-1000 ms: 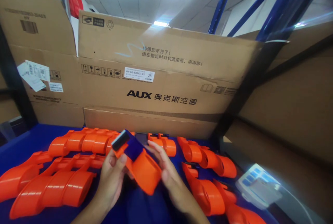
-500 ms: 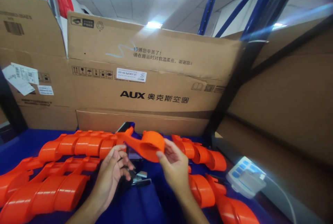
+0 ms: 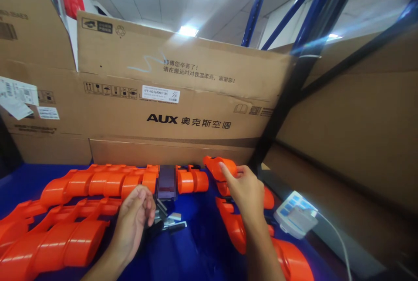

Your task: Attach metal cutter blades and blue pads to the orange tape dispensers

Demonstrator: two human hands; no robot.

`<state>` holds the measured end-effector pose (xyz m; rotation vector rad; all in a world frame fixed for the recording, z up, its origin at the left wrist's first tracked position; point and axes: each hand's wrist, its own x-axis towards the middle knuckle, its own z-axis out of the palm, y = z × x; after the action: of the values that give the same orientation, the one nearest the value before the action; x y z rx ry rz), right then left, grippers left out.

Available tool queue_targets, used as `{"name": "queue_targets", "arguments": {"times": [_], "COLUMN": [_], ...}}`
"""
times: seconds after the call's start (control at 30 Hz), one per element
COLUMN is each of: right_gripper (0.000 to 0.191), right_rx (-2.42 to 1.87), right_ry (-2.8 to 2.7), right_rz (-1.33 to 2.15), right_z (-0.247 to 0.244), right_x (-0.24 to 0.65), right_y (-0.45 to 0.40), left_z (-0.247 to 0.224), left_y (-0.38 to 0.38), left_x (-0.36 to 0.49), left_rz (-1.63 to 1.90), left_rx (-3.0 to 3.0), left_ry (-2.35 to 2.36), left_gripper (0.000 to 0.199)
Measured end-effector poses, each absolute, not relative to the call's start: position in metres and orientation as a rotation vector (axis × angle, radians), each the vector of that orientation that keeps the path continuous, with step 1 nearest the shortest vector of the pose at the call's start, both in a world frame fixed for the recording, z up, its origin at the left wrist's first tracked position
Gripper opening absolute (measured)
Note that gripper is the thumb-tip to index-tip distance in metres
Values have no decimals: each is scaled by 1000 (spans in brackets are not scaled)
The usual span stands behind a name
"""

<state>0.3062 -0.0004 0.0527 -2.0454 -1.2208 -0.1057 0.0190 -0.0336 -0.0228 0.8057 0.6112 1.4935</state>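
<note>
My right hand (image 3: 246, 187) grips an orange plastic part (image 3: 225, 165) with a round ring and a narrow arm, held at the far end of the right-hand row. Other orange parts (image 3: 231, 224) lie beneath and in front of that hand. My left hand (image 3: 139, 209) is closed, fingers curled in towards the thumb; whether anything small is inside is hidden. Just right of it lies a small heap of metal and black pieces (image 3: 173, 222) on the blue surface (image 3: 176, 255). Behind the heap stands a dark flat rectangular object (image 3: 167, 183).
Rows of like orange rings (image 3: 81, 181) fill the left side. Two more rings (image 3: 192, 181) sit beside the dark object. A white power strip (image 3: 295, 215) with a plugged-in cable is at right. Cardboard (image 3: 196, 111) walls the back; a dark post (image 3: 277, 115) rises at right.
My right hand has carried the orange part from the middle to the right-hand row. My left hand has drawn its fingers closed. The view has shifted slightly.
</note>
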Motion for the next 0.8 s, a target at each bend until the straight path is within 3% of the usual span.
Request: {"name": "queue_targets", "arguments": {"times": [0.4,0.8], "right_gripper": [65,48], "right_rx": [-2260,-2152], "right_ry": [-1474,-1691], "right_rz": [-81,-25], "right_z": [37,29], "right_x": [312,309], "right_y": [12,18], "left_z": [-22,-23], "left_y": [-33,-31], "left_x": [17,15], "left_rz": [1506,1487], "left_rx": [768,807], "left_ry": [648,701], "left_gripper": [32,29]}}
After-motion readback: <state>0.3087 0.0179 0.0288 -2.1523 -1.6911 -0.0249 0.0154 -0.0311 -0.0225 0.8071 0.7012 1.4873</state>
